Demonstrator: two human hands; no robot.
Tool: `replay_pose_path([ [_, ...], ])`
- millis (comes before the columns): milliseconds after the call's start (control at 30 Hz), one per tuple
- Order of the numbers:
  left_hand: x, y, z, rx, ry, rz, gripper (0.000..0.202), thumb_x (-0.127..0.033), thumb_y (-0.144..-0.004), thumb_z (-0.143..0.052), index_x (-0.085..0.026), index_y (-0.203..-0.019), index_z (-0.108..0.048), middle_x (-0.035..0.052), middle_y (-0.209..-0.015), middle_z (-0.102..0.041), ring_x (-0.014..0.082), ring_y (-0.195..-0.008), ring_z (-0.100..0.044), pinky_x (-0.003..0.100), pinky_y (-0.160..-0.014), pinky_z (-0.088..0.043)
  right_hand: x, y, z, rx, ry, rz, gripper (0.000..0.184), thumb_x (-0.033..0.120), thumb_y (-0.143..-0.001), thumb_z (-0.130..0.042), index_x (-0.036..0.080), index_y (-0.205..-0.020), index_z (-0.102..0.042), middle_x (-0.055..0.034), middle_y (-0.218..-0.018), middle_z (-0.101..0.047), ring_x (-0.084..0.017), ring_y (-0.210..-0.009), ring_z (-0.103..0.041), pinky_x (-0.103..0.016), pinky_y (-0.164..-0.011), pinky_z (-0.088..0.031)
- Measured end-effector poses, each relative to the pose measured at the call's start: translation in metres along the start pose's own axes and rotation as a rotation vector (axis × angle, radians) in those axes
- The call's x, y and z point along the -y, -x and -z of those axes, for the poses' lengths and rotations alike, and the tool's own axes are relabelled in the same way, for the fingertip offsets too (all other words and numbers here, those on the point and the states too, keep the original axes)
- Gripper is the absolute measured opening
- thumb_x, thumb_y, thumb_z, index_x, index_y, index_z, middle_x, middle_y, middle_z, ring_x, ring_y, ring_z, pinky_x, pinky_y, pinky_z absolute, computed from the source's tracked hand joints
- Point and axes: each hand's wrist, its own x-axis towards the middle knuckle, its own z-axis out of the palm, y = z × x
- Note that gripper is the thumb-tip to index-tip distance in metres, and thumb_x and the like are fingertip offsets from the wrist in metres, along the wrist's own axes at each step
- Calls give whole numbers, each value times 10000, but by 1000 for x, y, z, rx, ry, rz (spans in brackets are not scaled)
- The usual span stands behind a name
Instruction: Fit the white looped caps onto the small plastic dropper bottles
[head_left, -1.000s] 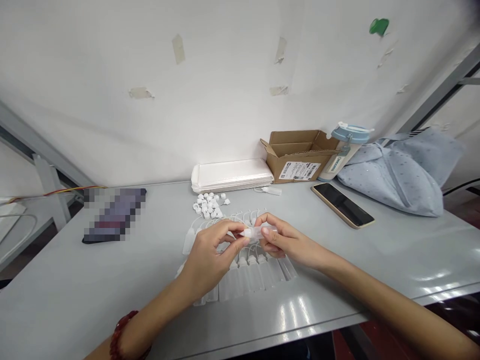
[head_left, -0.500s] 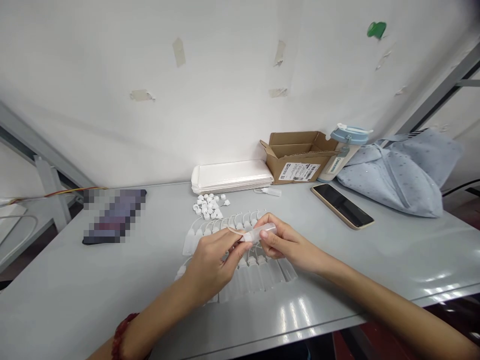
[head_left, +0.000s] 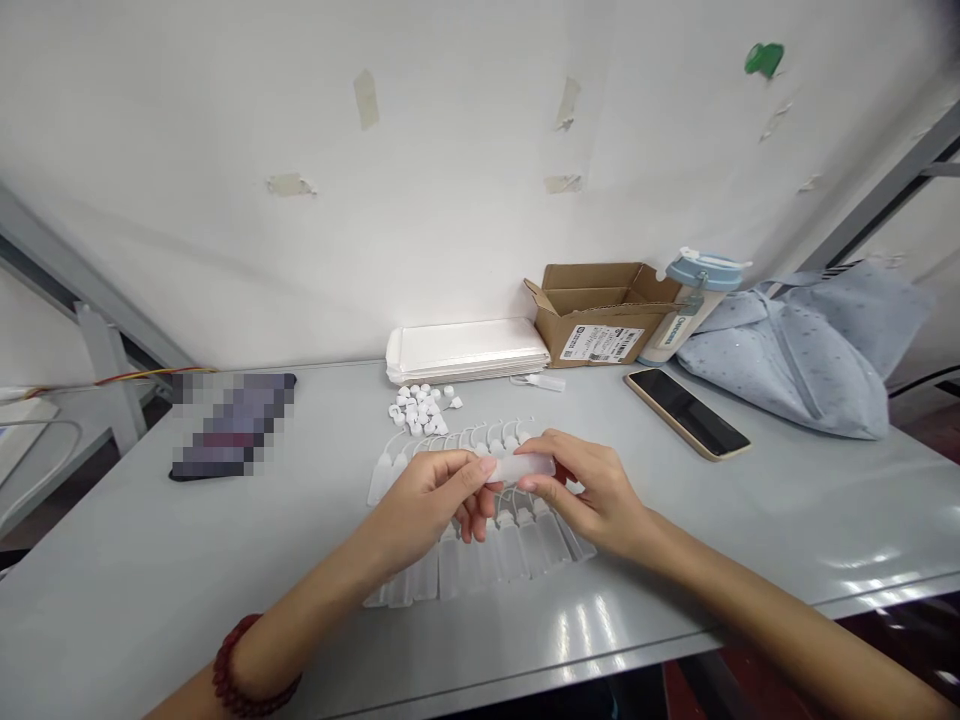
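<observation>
Left hand [head_left: 429, 500], right hand [head_left: 596, 490], gripping bottle [head_left: 523, 467]

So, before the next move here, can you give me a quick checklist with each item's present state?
1. Held bottle gripped at both ends: ok; left hand on one end, right hand on the other.
2. Cap fitted on it: cannot tell; the left hand covers that end.
3. Near row of bottles lying on the table: ok, though partly hidden by the hands.
4. Loose white caps in view: ok, piled on the table.
5. All bottles grouped together: not ok; a lone bottle lies by the white stack.
6. Phone out of the hands' way: ok, off to the right.
</observation>
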Motion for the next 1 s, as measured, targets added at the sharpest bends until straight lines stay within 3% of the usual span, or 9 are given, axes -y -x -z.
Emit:
replay_pose_path([
  [67, 1, 1, -1, -17, -47, -38, 336, -423, -893, -475, -161, -718, -592, 6, -625, -594, 128, -572, -565, 257, -576, -467, 0, 2, -2, -27, 19, -2, 185, 340, -903, -519, 181, -946, -605, -12, -650, -534, -127, -526, -428, -263, -507, -352],
  [267, 1, 3, -4, -252, -381, -254, 114, -302, -821, -597, -195, -847, -625, 19, -861, -663, 165, -782, -600, 279, -722, -479, -2, 0, -5, 8, -148, -205, 263, 390, -906, -496, 176, -823, -626, 4, -615, -521, -119, -525, -433, -245, -497, -340],
  [367, 1, 3, -2, -166, -267, -176, 195, -368, -849, -563, -188, -852, -637, 23, -835, -670, 159, -751, -613, 257, -673, -488, -2, -1, -4, 7, -167, -191, 247, 384, -904, -501, 173, -875, -627, -4, -658, -543, -120, -547, -441, -244, -515, -352],
  [467, 2, 2, -1, -83, -211, -106, 365, -428, -909, -446, -165, -756, -645, 22, -689, -655, 139, -633, -600, 241, -598, -474, -2, -1, -3, 6, -125, -127, 221, 362, -905, -507, 173, -923, -620, -12, -689, -559, -121, -558, -446, -244, -528, -359],
  [633, 3, 3, -3, -76, -198, -115, 391, -407, -920, -432, -152, -699, -630, 12, -626, -632, 124, -567, -577, 233, -562, -460, -2, 1, -4, 15, -102, -113, 226, 345, -911, -482, 154, -883, -601, 16, -611, -501, -104, -504, -397, -230, -494, -326],
  [733, 4, 3, -3, -136, -394, -262, 326, -310, -912, -464, -154, -669, -616, 10, -624, -608, 127, -602, -561, 229, -564, -426, -3, 0, -5, 41, -124, -169, 253, 353, -915, -463, 148, -833, -586, 44, -554, -426, -92, -473, -352, -223, -469, -286],
  [900, 12, 1, 0, -238, -804, -716, 228, -177, -901, -455, -136, -714, -579, 20, -649, -549, 122, -592, -468, 247, -552, -359, -3, -4, -3, 103, -209, -276, 339, 415, -913, -442, 150, -738, -561, 60, -532, -330, -87, -478, -308, -224, -464, -245],
  [933, 12, 1, 1, -233, -825, -744, 206, -168, -895, -459, -132, -734, -581, 27, -673, -559, 124, -604, -472, 248, -558, -362, -2, -4, -3, 121, -233, -297, 354, 428, -912, -437, 150, -727, -554, 62, -532, -315, -86, -480, -296, -223, -460, -238],
  [1000, 9, 1, 2, -206, -771, -671, 189, -185, -889, -469, -135, -754, -591, 27, -695, -578, 123, -619, -496, 240, -566, -381, -1, -5, -2, 148, -280, -320, 369, 444, -915, -424, 152, -726, -547, 66, -531, -295, -84, -473, -276, -219, -448, -228],
])
